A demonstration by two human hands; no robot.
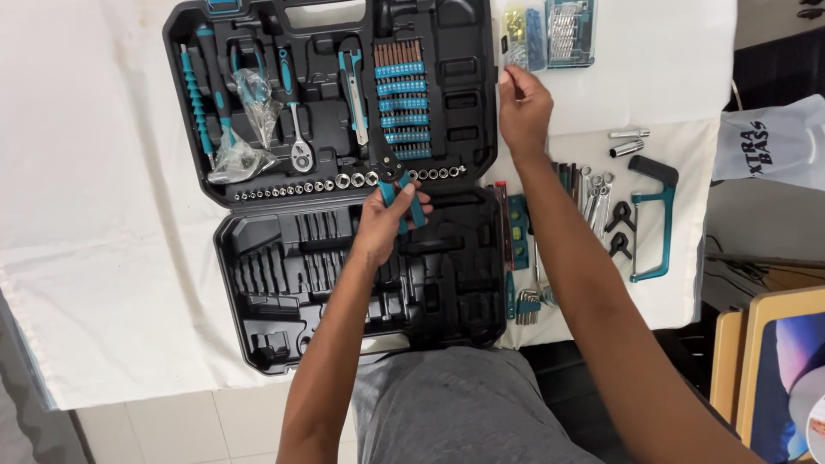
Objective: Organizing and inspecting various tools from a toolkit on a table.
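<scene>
Left hand (pixel 378 225) fingers grip teal-handled pliers (pixel 397 185) over the open tool case (pixel 258 283); right hand (pixel 524 107) fingers pinch something tiny, possibly a screw.

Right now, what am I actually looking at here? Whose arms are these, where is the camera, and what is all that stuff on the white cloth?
There is no machine here: these are a person's two bare arms, filmed by one camera worn on their head and looking down. On the white cloth-covered table lies an open black plastic tool case. Its far half holds teal-handled screwdrivers, a ratchet wrench, rows of screwdriver bits and a line of small metal sockets; its near half is mostly bare moulded slots. The left hand grips teal-handled pliers over the case's middle. The right hand reaches toward a small clear box of fasteners. To the right lie metal spanners and a teal hacksaw frame.
</scene>
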